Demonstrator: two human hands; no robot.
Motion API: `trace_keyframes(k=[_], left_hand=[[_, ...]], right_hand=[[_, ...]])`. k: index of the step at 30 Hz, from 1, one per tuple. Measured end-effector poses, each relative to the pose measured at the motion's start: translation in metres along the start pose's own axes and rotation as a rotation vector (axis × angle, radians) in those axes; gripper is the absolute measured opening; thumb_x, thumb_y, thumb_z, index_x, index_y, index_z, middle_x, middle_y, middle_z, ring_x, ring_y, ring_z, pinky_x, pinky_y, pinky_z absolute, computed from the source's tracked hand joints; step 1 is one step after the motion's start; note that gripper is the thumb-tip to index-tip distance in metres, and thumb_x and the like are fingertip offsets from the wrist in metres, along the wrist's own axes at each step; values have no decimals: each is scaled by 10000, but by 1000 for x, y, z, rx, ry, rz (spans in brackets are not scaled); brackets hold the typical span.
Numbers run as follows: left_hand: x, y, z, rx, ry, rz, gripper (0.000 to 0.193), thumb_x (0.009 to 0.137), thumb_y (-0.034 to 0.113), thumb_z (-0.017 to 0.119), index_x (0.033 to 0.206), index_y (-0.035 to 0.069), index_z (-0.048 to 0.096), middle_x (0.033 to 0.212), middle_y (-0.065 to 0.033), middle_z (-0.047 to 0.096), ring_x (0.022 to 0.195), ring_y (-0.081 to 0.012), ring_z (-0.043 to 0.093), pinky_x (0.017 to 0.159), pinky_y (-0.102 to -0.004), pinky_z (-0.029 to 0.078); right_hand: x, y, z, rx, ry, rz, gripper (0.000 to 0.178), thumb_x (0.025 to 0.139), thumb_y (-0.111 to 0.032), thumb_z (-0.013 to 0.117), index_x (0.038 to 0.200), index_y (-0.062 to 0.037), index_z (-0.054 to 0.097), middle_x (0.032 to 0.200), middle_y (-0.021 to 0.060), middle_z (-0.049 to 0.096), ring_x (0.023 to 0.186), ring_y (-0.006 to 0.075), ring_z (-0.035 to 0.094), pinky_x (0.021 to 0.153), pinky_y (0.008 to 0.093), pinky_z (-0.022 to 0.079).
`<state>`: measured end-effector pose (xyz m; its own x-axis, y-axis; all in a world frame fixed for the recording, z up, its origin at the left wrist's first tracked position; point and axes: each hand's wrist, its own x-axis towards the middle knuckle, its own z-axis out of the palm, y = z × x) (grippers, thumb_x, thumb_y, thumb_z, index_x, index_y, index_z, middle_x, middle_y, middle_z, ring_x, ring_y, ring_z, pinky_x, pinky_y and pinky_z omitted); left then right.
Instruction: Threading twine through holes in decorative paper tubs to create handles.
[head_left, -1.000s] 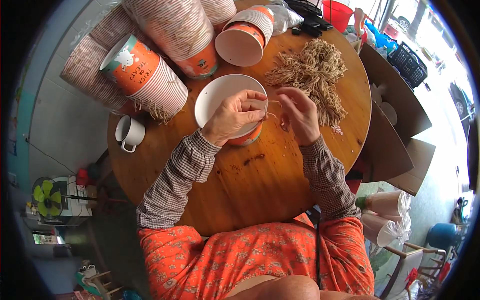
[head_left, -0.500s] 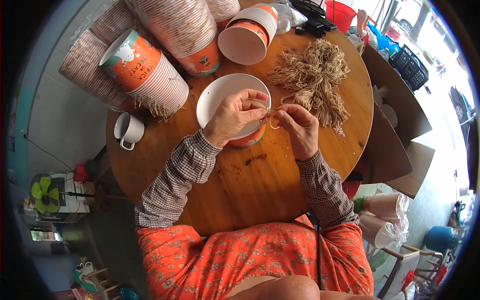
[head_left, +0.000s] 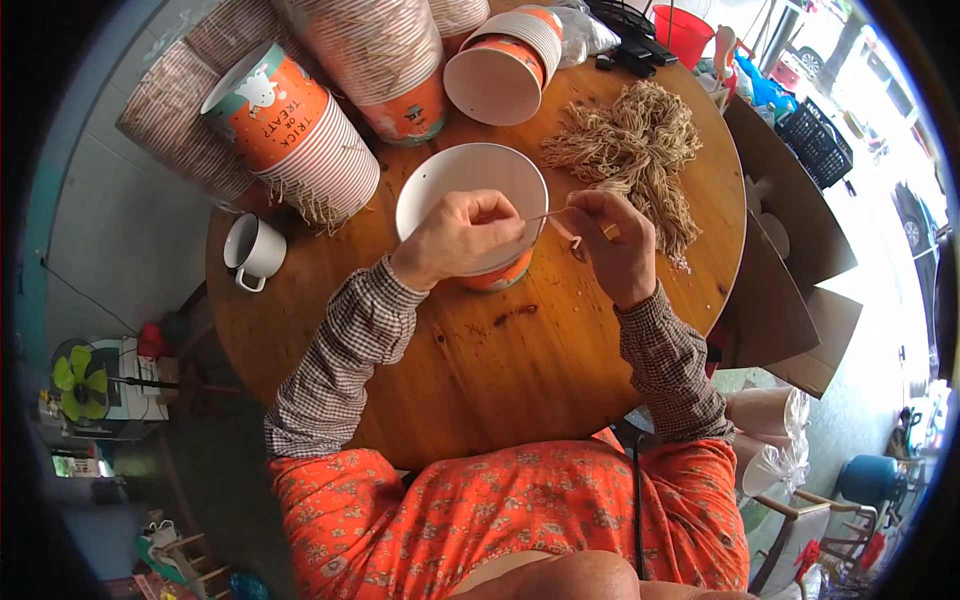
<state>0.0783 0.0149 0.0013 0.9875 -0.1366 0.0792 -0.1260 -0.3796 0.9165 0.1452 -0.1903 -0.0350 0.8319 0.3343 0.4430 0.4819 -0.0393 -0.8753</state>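
Note:
My left hand [head_left: 455,238] is over the white inside of a paper bucket [head_left: 432,182], thumb and fingers pinched on one end of a thin, pale cord [head_left: 541,215]. Just past the bucket's right rim, my right hand [head_left: 622,252] pinches the cord's other end, so it runs nearly straight between them. A short loop hangs below the right fingers. The bucket stands on the table with its orange printed side showing under the rim, which has a small hole at the left. Beyond my right hand lies a pile of tan cords [head_left: 640,145].
On the round wooden table [head_left: 480,380] stand nested stacks of orange and striped buckets [head_left: 290,120] at far left, and more buckets [head_left: 495,85] at the back. A white enamel mug [head_left: 262,248] is near the left edge. Open cardboard boxes [head_left: 790,240] sit beyond the right edge.
My hands have drawn apart, the left slightly leftward and the right to the right. More of the cord now shows stretched between them.

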Motion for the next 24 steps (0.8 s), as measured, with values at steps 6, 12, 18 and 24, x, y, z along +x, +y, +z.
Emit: trace_keyframes(k=[6, 12, 18, 24], left_hand=[[2, 6, 2, -582, -3, -118, 205, 934, 190, 615, 970, -8, 650, 875, -36, 670, 835, -97, 611, 806, -243, 488], [1, 6, 12, -672, 15, -136, 201, 951, 164, 591, 1047, -9, 629, 888, -30, 633, 815, -97, 586, 798, -238, 474], [-3, 14, 14, -534, 57, -137, 200, 938, 202, 618, 1005, 16, 649, 862, 5, 621, 777, -63, 543, 753, -208, 446], [-2, 7, 11, -528, 37, -147, 199, 943, 216, 607, 948, 21, 644, 814, 18, 596, 757, -58, 529, 735, -207, 437]], right_hand=[[2, -22, -7, -286, -139, -304, 111, 791, -74, 711, 891, -57, 667, 796, 61, 601, 685, 221, 595, 614, 318, 487], [4, -37, -2, -342, -103, -458, 110, 783, -114, 719, 872, -76, 667, 817, 59, 593, 749, 249, 594, 642, 354, 488], [13, -52, -7, -281, -101, -356, 74, 802, -82, 684, 871, -64, 663, 833, 74, 595, 768, 274, 606, 665, 366, 494], [17, -45, -21, -504, -353, -463, 81, 790, -103, 699, 844, -63, 654, 812, 85, 583, 757, 265, 610, 654, 361, 493]])
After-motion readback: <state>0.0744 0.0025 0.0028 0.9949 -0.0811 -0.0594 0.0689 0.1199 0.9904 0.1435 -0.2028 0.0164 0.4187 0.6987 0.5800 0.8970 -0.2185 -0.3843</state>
